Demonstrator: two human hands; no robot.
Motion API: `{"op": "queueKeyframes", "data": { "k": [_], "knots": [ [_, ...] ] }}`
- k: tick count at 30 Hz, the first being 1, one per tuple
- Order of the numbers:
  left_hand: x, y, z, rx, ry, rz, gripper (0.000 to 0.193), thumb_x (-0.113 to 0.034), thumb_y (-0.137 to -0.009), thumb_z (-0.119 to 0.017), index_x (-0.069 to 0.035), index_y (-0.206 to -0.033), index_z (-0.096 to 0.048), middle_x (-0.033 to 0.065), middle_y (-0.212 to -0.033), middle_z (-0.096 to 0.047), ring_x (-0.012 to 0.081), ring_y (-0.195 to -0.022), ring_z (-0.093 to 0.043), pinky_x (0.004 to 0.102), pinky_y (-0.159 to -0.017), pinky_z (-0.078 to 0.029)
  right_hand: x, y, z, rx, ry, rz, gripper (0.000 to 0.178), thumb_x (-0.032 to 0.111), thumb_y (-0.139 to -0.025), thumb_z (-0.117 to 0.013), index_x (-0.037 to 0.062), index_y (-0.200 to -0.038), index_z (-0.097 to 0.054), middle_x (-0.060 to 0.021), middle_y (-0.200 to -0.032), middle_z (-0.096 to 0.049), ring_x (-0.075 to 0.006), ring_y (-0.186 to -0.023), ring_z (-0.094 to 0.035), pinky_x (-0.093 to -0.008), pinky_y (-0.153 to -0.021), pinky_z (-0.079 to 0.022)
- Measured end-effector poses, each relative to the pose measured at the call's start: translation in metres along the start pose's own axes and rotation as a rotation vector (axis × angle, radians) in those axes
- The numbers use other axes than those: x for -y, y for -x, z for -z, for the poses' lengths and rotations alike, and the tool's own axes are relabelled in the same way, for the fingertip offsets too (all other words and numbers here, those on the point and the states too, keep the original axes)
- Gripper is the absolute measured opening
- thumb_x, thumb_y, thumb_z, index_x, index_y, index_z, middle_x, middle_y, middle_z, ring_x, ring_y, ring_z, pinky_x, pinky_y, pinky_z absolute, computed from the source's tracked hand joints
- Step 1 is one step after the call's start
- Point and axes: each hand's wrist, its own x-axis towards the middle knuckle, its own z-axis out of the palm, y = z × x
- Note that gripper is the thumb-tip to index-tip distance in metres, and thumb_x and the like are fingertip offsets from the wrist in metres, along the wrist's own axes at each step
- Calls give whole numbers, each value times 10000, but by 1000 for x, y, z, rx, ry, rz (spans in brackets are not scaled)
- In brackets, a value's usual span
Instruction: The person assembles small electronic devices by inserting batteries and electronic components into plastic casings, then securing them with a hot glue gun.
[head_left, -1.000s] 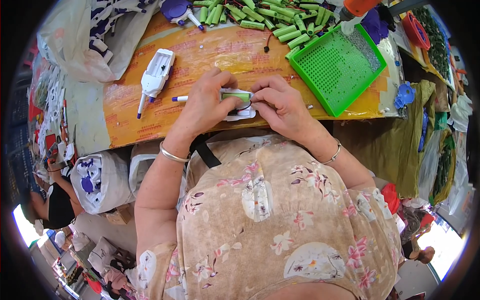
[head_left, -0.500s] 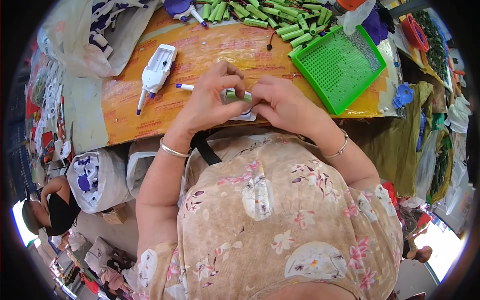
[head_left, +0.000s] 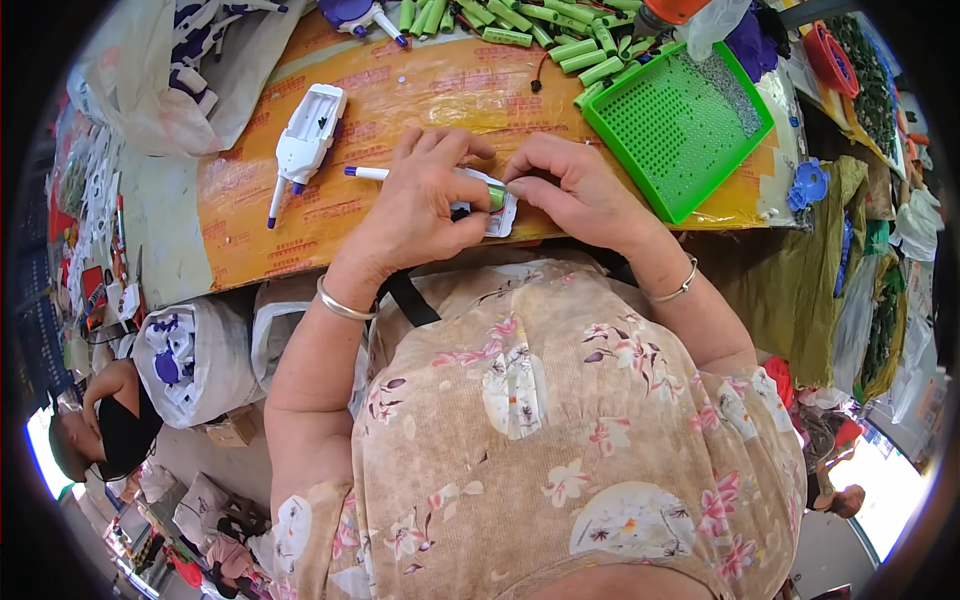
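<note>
My left hand (head_left: 425,195) is closed around a white plastic device housing (head_left: 503,222) at the near edge of the table. The housing's thin stem, with a purple tip (head_left: 350,171), sticks out to the left of that hand. Inside the open housing lies a green cylindrical battery (head_left: 497,199), partly hidden by my left fingers. At the battery's right end, my right hand (head_left: 578,190) has thumb and forefinger brought together; what they pinch, if anything, is too small to make out. Another open white housing (head_left: 306,135) with a purple-tipped stem rests to the left, apart from both hands.
Several green batteries (head_left: 505,37) with wires are heaped at the far side. A green perforated tray (head_left: 655,190) holding small grey pieces stands right. A plastic bag (head_left: 130,95) with white-and-purple parts sits far left. Other people are visible at both sides.
The battery, held up between my hands before, now lies lower in the housing. My right hand has shifted slightly right, with its fingers at the battery's end.
</note>
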Motion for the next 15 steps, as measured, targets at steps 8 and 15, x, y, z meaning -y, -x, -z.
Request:
{"op": "queueKeyframes", "data": {
  "k": [8, 15],
  "knots": [
    [-5, 0, -3, -17, -71, 10, 67, -92, -651, -707, -79, -681, -649, 101, -1118, -625, 297, -1067, -556, 426, -969, -379, 22, -7, -7, 23, 53, -192, 150, 102, -788, -672, -12, -878, -633, -154, -792, -635, -287, -715, -618, -389, -647, -491],
    [2, 4, -2, -52, 127, 218, 158, -45, -798, -651, 21, -933, -601, 129, -1040, -598, 296, -989, -574, 342, -848, -470, 18, -8, -14, -9, 150, -197, 153, 56, -816, -682, -46, -911, -618, -95, -765, -621, -133, -630, -586, -296, -579, -478]
  ]
}}
